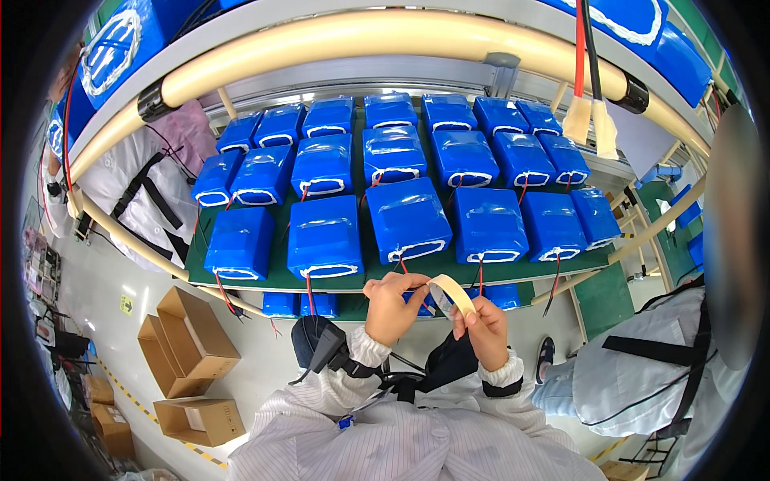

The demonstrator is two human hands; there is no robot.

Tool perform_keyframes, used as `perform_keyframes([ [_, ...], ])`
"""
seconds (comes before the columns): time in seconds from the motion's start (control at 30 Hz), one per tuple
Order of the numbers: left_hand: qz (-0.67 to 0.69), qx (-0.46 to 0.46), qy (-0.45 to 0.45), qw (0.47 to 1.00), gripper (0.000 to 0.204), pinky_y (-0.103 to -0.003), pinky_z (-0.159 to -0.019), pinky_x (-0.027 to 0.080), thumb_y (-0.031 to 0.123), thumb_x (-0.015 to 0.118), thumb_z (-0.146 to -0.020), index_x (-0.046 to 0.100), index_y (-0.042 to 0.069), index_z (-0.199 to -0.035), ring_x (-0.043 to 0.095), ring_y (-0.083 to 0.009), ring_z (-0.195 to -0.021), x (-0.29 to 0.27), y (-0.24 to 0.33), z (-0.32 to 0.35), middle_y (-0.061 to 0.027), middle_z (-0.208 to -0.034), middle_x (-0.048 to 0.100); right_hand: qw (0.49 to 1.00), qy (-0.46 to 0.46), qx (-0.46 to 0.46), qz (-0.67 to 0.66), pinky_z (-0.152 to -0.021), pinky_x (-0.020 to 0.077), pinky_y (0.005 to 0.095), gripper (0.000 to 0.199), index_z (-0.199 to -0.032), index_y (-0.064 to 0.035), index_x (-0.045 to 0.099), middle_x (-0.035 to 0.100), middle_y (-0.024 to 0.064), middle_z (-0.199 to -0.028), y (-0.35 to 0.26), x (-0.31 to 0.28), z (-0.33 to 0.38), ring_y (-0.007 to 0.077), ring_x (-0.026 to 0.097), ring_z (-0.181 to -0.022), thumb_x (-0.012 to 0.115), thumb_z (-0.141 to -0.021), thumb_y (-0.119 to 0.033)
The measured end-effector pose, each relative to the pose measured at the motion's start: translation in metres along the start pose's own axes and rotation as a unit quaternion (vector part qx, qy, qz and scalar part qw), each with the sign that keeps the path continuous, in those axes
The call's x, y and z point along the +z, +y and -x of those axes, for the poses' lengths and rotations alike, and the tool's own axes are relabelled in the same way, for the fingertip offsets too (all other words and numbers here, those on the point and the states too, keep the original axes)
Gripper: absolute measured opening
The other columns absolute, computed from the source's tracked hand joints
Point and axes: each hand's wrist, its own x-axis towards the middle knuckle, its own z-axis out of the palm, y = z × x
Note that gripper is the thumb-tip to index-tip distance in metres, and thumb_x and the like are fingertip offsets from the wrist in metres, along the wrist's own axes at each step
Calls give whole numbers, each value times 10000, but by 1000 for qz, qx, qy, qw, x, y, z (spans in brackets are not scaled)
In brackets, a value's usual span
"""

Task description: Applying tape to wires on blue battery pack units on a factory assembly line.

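Note:
My right hand (484, 327) is closed on a roll of cream masking tape (455, 293), tilted with its hole facing left. Just left of the roll, my left hand (392, 306) has thumb and forefinger drawn together; what lies between them is too small to make out. A red wire (404, 266) from the middle front blue wrapped battery pack (407, 216) runs down to these fingers and passes partly behind them. This pack sits slightly turned, with a white bead of sealant in a ring on its near face.
Several rows of similar packs stand on a green shelf (277, 283), wires hanging over its front edge. A cream tube rail (385, 34) crosses above. Two tape-wrapped leads (591, 128) dangle at upper right. Open cardboard boxes (196, 333) lie left; a person (642, 369) is close on the right.

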Motion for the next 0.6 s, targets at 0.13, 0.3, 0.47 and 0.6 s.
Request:
perform_keyframes([
  [0.13, -7, -2, 23, 1000, 103, -352, -778, 311, 148, 689, -782, 718, 130, -879, 605, -150, -778, 0, 1, 0, 8, -786, 683, 1000, -2, 14, 19, -620, 420, 226, 170, -924, 6, 561, 574, 35, -720, 0, 0, 2, 85, 528, -647, 510, -952, -154],
  [0.3, 20, 5, 18, 1000, 98, -360, -791, 267, 152, 673, -788, 719, 136, -873, 587, -143, -800, 0, 1, -1, 24, -783, 683, 997, 11, 40, 64, -600, 407, 210, 151, -941, 12, 562, 566, 28, -717, 1, -3, 2, 75, 511, -635, 504, -953, -127],
  [0.47, 14, 67, 12, 998, 122, -306, -678, 459, 69, 649, -782, 709, 52, -887, 620, -214, -775, -3, -1, -1, -71, -794, 678, 996, 12, 33, 78, -581, 409, 218, 194, -904, 6, 560, 592, 57, -790, 8, -6, 5, 91, 514, -615, 542, -937, -184],
  [0.6, 78, 32, 1, 996, 118, -295, -676, 452, 79, 661, -794, 708, 42, -896, 612, -187, -756, -3, -5, 0, -74, -789, 677, 995, -21, -12, 100, -588, 404, 215, 180, -897, 7, 555, 580, 65, -800, 14, -9, 5, 96, 511, -620, 546, -936, -169],
])
